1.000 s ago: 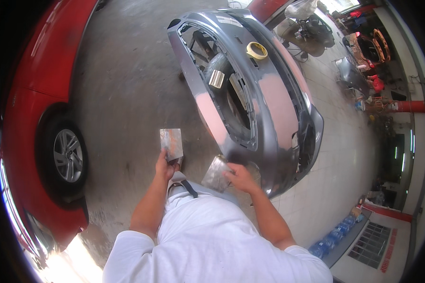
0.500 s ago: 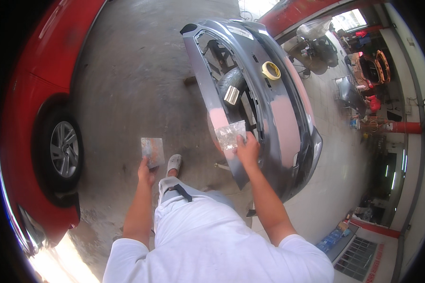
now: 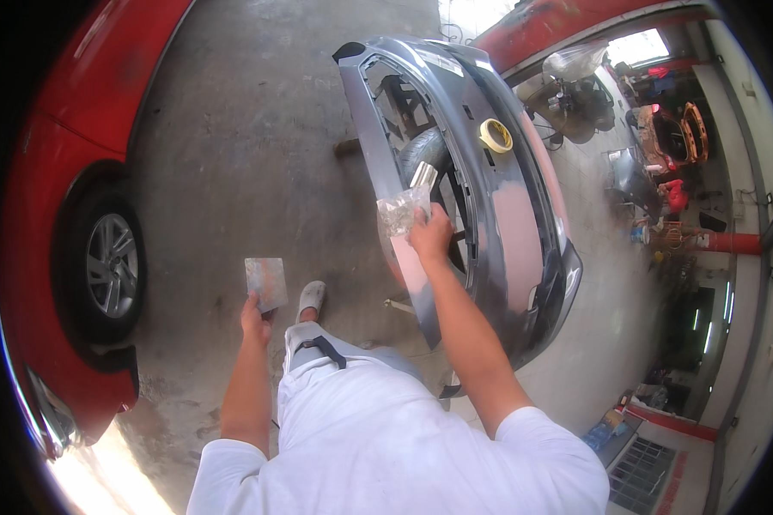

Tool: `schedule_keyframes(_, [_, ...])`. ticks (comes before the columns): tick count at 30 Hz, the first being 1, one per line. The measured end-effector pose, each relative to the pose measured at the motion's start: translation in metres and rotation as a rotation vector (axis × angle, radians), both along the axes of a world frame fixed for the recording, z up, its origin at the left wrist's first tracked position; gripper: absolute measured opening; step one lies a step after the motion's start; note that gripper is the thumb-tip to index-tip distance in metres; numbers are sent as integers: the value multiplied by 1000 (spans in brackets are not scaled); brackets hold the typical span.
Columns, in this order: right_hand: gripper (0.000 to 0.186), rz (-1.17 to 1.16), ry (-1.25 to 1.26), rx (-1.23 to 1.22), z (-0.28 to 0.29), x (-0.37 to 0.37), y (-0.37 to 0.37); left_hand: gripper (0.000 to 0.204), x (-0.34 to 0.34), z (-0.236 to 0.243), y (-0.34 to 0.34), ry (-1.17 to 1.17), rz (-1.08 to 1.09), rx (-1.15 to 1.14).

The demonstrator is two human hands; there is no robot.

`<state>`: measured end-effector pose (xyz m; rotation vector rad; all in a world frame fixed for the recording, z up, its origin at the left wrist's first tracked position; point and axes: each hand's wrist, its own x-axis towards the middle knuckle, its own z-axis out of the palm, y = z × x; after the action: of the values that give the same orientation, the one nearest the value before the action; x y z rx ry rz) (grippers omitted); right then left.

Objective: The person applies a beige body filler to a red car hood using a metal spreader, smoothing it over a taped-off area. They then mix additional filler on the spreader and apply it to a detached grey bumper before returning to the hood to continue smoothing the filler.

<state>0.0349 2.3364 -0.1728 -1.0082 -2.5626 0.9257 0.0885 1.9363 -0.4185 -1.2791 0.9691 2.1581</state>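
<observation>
One rectangular plate [image 3: 265, 281] points lengthwise forward from the left hand [image 3: 256, 318] gripping it; a smeared plate [image 3: 400, 212] juts leftward from the clasping right hand [image 3: 430, 233] at the grey bumper [image 3: 513, 236], whose long axis runs ahead.

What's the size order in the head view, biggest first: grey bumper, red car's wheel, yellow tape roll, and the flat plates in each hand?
1. Grey bumper
2. Red car's wheel
3. Left plate and right plate: too alike to rank
4. Yellow tape roll
</observation>
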Motion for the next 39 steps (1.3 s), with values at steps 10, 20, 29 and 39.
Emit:
schedule_keyframes(10, [18,-27,6,-2,-12,49,12,35,-7,15,0,36,51,-7])
schedule_keyframes(20, [19,-29,35,-70,8,68,-1,36,1,16,-8,40,27,-52])
schedule_keyframes(29, [22,-52,-16,-121,-6,48,12,37,1,8,-12,74,61,-13])
schedule_keyframes(39, [21,10,80,125,-19,44,19,38,-1,7,-9,82,13,-21])
